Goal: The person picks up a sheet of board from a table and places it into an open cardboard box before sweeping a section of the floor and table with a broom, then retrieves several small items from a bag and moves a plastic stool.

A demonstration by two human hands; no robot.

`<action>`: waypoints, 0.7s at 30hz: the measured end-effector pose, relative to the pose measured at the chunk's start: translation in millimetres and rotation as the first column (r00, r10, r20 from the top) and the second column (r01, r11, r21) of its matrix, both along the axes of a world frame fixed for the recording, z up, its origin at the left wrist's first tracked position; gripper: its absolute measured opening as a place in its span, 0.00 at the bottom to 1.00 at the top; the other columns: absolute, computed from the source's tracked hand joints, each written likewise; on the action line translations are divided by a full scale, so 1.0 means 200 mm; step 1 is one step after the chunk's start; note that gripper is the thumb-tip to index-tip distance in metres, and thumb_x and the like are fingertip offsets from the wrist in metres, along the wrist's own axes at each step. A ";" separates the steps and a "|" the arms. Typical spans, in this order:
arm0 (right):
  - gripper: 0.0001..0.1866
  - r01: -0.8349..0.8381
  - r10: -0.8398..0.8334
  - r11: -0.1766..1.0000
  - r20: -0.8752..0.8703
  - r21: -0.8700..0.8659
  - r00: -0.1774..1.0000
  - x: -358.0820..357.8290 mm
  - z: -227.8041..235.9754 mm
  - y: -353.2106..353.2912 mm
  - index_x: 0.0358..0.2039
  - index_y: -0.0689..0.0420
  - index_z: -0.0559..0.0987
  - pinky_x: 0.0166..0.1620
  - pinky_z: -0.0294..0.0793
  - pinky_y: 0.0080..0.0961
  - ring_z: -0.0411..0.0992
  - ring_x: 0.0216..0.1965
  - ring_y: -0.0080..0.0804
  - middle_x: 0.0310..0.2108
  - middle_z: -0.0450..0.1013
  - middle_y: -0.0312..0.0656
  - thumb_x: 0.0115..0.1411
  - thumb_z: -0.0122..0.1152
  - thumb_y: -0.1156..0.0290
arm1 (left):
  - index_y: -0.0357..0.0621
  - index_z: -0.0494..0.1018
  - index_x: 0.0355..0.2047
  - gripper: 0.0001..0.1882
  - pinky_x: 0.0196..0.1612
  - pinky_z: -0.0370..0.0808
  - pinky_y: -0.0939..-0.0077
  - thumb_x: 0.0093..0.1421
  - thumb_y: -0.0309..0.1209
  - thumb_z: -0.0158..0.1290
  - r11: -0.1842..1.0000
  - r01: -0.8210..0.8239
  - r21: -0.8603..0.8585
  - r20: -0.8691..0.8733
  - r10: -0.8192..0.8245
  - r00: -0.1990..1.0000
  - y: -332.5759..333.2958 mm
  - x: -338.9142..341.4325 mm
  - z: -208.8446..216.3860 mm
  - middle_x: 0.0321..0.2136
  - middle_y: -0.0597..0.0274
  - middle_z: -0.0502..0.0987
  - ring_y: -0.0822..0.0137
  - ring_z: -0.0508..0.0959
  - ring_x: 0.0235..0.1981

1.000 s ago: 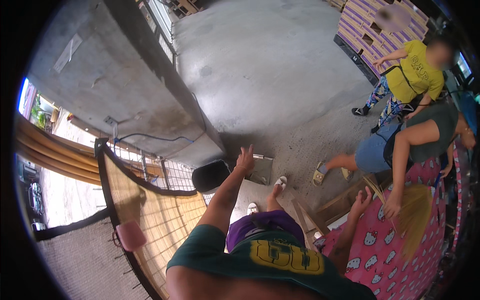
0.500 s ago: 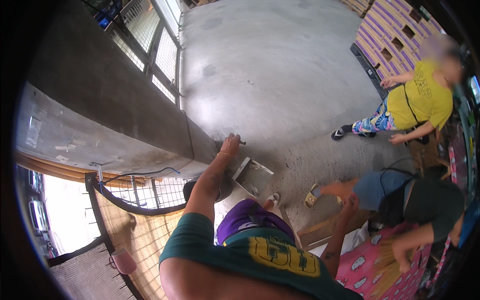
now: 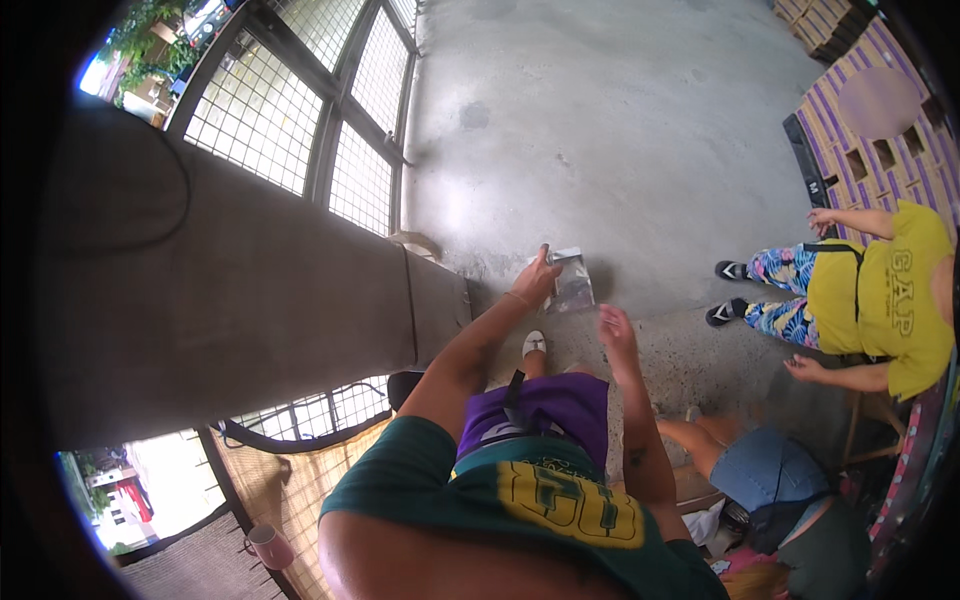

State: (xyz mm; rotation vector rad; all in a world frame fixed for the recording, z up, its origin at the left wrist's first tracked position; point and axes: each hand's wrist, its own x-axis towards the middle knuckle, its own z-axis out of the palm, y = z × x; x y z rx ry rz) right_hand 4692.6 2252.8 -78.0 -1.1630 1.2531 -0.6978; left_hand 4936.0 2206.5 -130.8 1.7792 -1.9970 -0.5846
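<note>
My left hand (image 3: 540,280) is closed at the near-left edge of a shallow grey pan with light edges (image 3: 573,288), which looks like a dustpan. The hand hides the part it grips, and the pan is tilted above the concrete floor. To the right of the pan, my right hand (image 3: 618,332) is raised and holds nothing I can see. Its fingers are loosely bent and apart, and it does not touch the pan.
A grey concrete ledge (image 3: 250,290) and mesh gate (image 3: 290,110) bound the left. At right stands a person in a yellow shirt (image 3: 880,300); nearer, another in denim shorts (image 3: 765,475) bends down. Stacked purple-striped cartons (image 3: 880,110) are far right. A pink mug (image 3: 270,547) hangs at lower left.
My left hand and the pan have shifted right in view. My right hand has come forward from beside my body towards the pan. The person in yellow has turned.
</note>
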 end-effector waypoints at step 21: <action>0.14 -0.254 0.150 0.802 0.230 0.541 0.962 0.72 -0.46 -1.33 0.52 0.58 0.72 0.36 0.73 0.19 0.72 0.34 0.21 0.40 0.75 0.39 0.68 0.51 0.71 | 0.44 0.70 0.53 0.24 0.43 0.77 0.53 0.53 0.26 0.49 0.780 -0.574 0.247 0.219 0.533 0.818 -0.69 1.29 -0.36 0.41 0.42 0.76 0.44 0.79 0.39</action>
